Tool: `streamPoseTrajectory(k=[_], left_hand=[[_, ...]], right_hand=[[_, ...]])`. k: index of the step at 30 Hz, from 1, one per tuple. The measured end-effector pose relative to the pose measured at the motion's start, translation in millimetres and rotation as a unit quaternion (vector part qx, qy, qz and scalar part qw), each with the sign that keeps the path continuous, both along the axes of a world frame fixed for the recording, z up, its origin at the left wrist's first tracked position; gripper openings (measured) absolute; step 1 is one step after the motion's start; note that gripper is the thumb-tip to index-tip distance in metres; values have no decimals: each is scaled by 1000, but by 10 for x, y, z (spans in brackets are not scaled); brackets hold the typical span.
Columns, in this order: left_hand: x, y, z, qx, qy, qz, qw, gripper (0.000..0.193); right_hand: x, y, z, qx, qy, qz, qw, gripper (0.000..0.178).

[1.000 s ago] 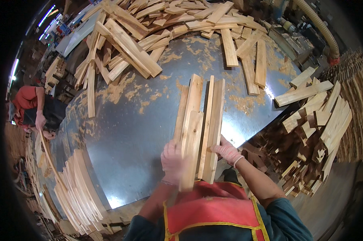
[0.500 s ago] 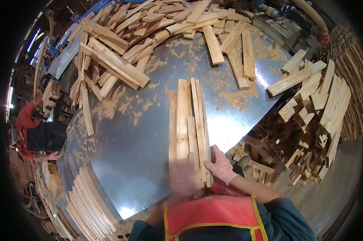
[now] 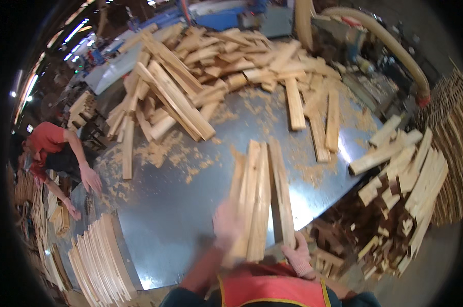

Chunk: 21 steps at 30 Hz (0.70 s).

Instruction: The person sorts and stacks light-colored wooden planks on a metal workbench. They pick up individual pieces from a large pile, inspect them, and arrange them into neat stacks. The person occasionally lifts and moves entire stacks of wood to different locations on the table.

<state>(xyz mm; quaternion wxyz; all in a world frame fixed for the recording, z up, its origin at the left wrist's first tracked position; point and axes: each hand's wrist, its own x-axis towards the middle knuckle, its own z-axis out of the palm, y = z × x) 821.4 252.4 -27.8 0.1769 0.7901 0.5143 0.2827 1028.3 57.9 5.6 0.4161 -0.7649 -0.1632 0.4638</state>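
Several narrow wooden boards point(image 3: 250, 189) lie lengthwise in front of me on the metal-topped table point(image 3: 170, 225). My right hand point(image 3: 299, 255), in a pale glove, is closed on the near end of one board point(image 3: 281, 187), which stands apart from the others with a narrow gap between. Against the left side of the group is my left hand point(image 3: 225, 225), smeared by motion; its fingers cannot be made out. The leftmost board beside it is blurred too.
A big heap of loose boards point(image 3: 231, 56) covers the table's far side, with sawdust point(image 3: 160, 151) around it. Offcuts and boards point(image 3: 426, 179) are piled at the right. Stacked slats point(image 3: 101, 258) stand at the near left. A co-worker in red point(image 3: 49, 148) leans in at the left.
My left hand has moved to the left side of the boards. The rightmost board has separated from the group, in my right hand. The view has shifted; the co-worker's arms reach closer.
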Motion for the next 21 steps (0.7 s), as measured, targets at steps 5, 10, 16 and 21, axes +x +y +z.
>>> streamPoseTrajectory(k=[5, 10, 16, 21], left_hand=[[-128, -556, 353, -42, -6, -13, 999, 57], [-215, -675, 331, -121, 75, -52, 988, 68], [-318, -507, 17, -164, 161, 78, 970, 84], [-203, -308, -630, -276, -65, 117, 952, 67]], right_hand=[[272, 839, 521, 267, -56, 92, 958, 80], [347, 3007, 2324, 382, -92, 129, 910, 65], [636, 2725, 1484, 260, -238, 206, 913, 50], [-249, 1297, -106, -72, -174, 287, 939, 106]])
